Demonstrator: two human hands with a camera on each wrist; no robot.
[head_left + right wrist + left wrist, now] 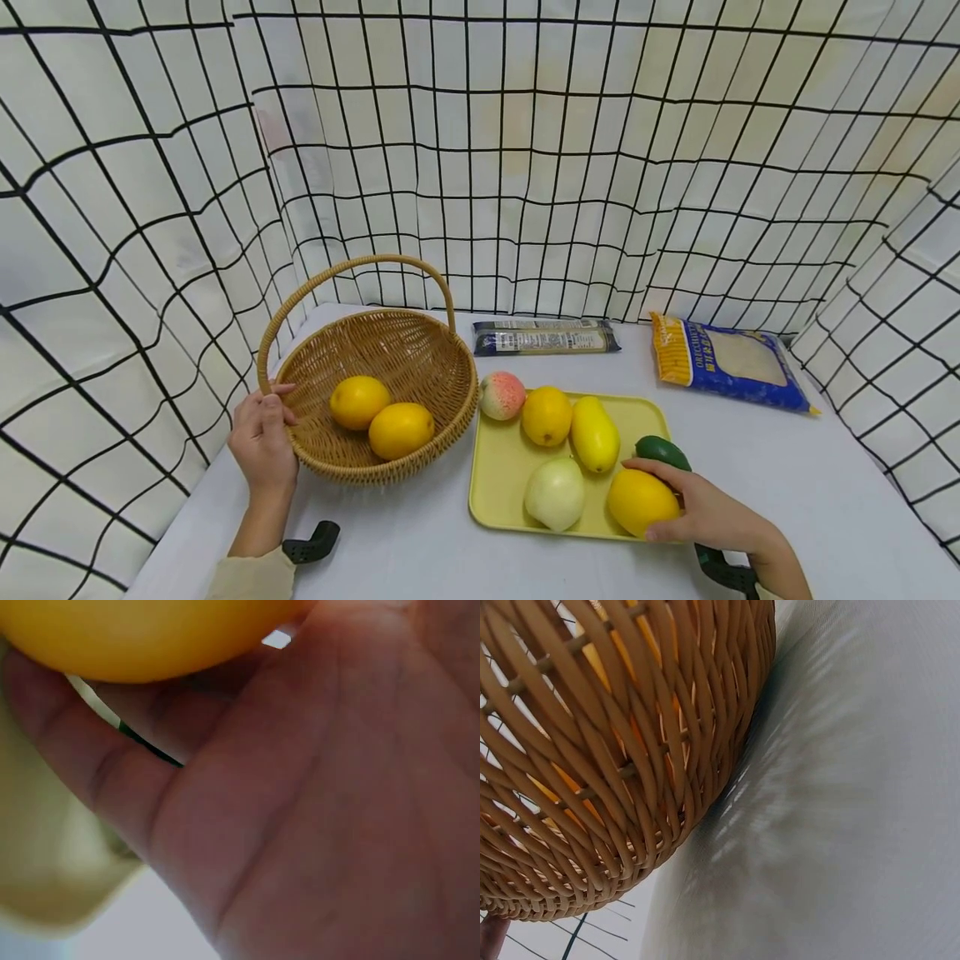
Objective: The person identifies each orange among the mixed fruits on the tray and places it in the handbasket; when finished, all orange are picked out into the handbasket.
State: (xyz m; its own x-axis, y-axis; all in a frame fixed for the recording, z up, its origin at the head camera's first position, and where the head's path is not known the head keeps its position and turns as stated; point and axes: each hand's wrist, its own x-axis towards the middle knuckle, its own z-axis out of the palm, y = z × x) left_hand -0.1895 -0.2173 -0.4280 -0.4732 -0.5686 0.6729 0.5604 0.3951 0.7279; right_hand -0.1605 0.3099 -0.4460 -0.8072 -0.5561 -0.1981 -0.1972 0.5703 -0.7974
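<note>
My left hand (264, 437) grips the rim of a brown wicker basket (450, 367) at the foot of its arched handle, thumb on top. The basket leans toward me, and two yellow lemons (401, 431) lie inside. In the left wrist view the basket's woven side (630, 765) fills the upper left, close over the white cloth. At the right front of a pale yellow tray (498, 508), my right hand (712, 512) holds another yellow lemon (639, 502) between thumb and fingers. That lemon (150, 637) shows against the fingers in the right wrist view.
Also on the tray are a pink peach (502, 395), a round yellow fruit (546, 416), a long yellow fruit (595, 435), a pale onion-like bulb (555, 495) and a dark green fruit (662, 451). Behind lie a slim packet (546, 337) and a blue pasta bag (731, 362). Black netting surrounds the table.
</note>
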